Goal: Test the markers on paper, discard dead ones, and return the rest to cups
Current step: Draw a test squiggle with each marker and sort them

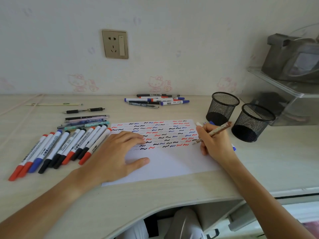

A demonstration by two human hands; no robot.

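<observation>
Centrally, a sheet of paper (172, 163) is laid on the pale desk (259, 169), its upper half covered with rows of red, blue and black squiggles, its lower half left blank; the left hand (117, 152) is pressed flat on the sheet's left part, fingers spread and straight; a patterned pen (213, 131) is pinched by the right hand (214, 144), with its tip set at the right end of a squiggle row; at least one more marker seems to be tucked under that hand, though this is poorly seen. Just beside the paper's left edge a row of whiteboard markers (57, 149) is fanned out, "WHITEBOARD" being legible on several barrels; thinner pens (86, 120) are grouped behind them. A separate pile of markers (157, 100) is kept near the wall, well apart. Two black mesh cups (221, 108) are stood just beyond the paper's right corner, close together; bare desk is left open along the curved front edge.
</observation>
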